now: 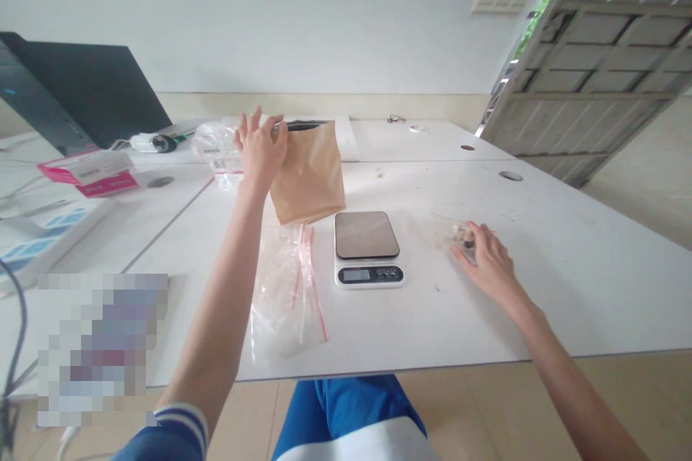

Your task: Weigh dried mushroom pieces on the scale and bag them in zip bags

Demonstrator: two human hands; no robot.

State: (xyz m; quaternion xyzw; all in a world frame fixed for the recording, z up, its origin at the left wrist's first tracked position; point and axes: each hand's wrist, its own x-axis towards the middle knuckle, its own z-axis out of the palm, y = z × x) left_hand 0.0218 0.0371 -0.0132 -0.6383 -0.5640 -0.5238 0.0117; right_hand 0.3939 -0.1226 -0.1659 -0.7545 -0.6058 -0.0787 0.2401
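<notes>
At the back middle of the table, my left hand (262,148) pinches the upper left corner of a brown paper bag (309,176), which stands upright with its dark mouth partly open. To the right, the fingers of my right hand (489,259) close on a small clear plastic bag (446,229) lying on the table. Something small and brownish shows inside it, too blurred to name. Between my hands sits a kitchen scale (367,236) with a bare metal plate and a lit display. Several clear zip bags with red seals (286,295) lie left of the scale.
Crumpled clear plastic (216,148) lies behind my left wrist. Further left are pink-and-white boxes (91,171), a black computer case (81,86) and a power strip (59,227). A blurred-out item (108,346) lies front left. The table (540,288) has round cable holes on its right side.
</notes>
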